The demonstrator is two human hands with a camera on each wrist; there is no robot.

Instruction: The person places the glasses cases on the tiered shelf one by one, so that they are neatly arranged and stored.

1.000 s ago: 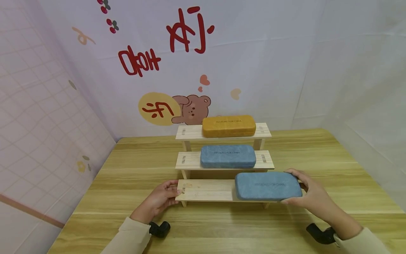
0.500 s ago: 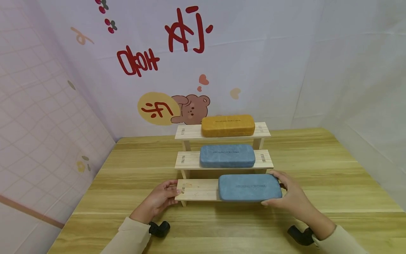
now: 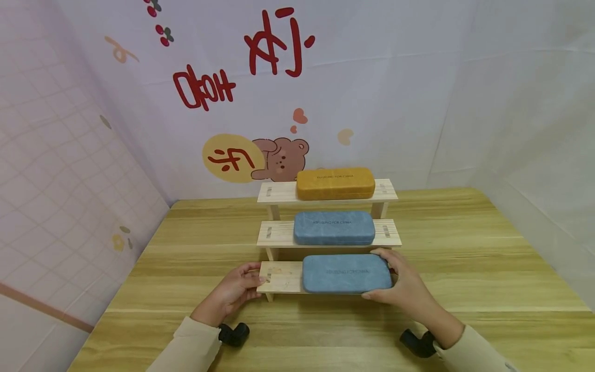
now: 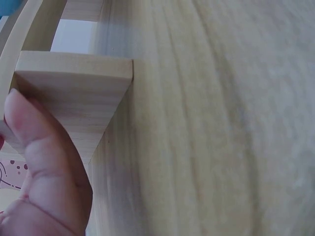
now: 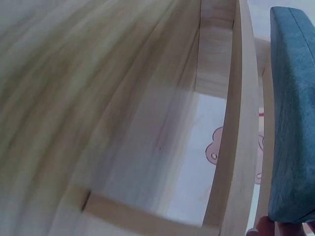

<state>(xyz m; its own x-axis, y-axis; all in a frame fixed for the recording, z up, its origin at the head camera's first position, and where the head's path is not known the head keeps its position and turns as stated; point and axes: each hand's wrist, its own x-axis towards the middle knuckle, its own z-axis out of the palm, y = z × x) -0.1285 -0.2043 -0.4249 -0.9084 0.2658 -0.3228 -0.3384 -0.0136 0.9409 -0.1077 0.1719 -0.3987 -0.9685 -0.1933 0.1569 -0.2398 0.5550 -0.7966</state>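
Note:
A three-step wooden display rack (image 3: 281, 276) stands on the table. My left hand (image 3: 236, 290) grips the left end of its lowest step, and the left wrist view shows the thumb (image 4: 42, 147) against the wood. At its right end, my right hand (image 3: 409, 292) holds a light blue glasses case (image 3: 346, 274) between thumb and fingers. This case lies lengthwise over the lowest step; in the right wrist view a gap shows between the blue case (image 5: 295, 118) and the step's edge (image 5: 241, 123). Another blue glasses case (image 3: 333, 228) sits on the middle step, a yellow one (image 3: 335, 184) on the top.
The wood-grain table (image 3: 209, 227) extends on both sides and in front of the rack. Behind it hangs a white printed cloth (image 3: 395, 93) with a bear and red characters. A grid-patterned cloth (image 3: 69, 144) hangs at the left. Black wrist mounts (image 3: 234, 336) sit on both wrists.
My right hand has moved left with the blue glasses case, from the right end of the lowest step toward its middle. My left hand has stayed on the step's left end.

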